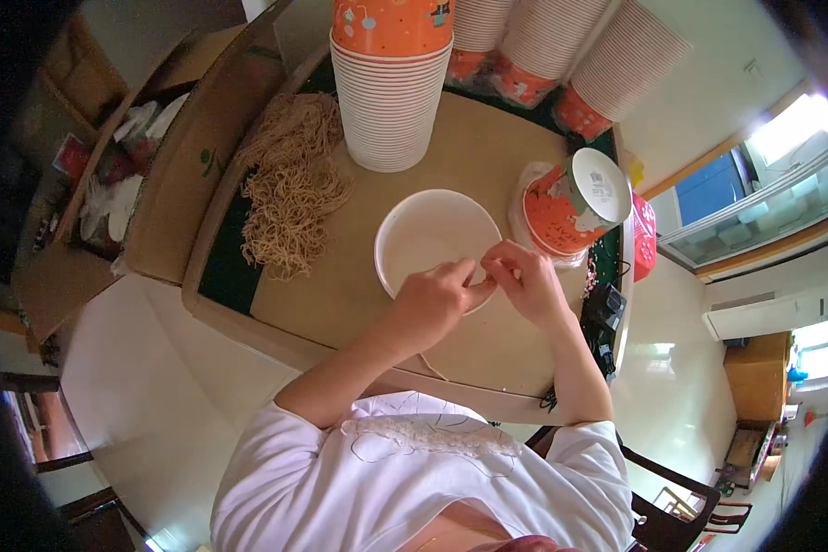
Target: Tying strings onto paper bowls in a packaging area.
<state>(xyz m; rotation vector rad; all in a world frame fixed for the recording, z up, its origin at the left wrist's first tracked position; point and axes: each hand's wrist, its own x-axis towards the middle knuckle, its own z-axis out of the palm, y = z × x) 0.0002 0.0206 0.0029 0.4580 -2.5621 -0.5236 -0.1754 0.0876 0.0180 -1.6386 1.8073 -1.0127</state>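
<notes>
A white-lined paper bucket (432, 225) stands in front of me with its mouth up. My left hand (437, 296) is closed in a pinch over its near rim. At the rim's right side my right hand (524, 274) also pinches, its fingertips almost meeting the left ones. What lies between the fingers is too small to make out. Below my left forearm a short end of beige cord (432, 368) shows on the table, its other end hidden. A tangled heap of beige cords (294, 189) lies to the left of the bucket.
A tall stack of nested paper buckets (386, 106) rises behind. On the right, an orange bucket (561, 207) sits upside down in plastic wrap. More stacks (552, 46) line the table's far edge. An open cardboard box (179, 175) stands left; a black adapter (607, 304) lies right.
</notes>
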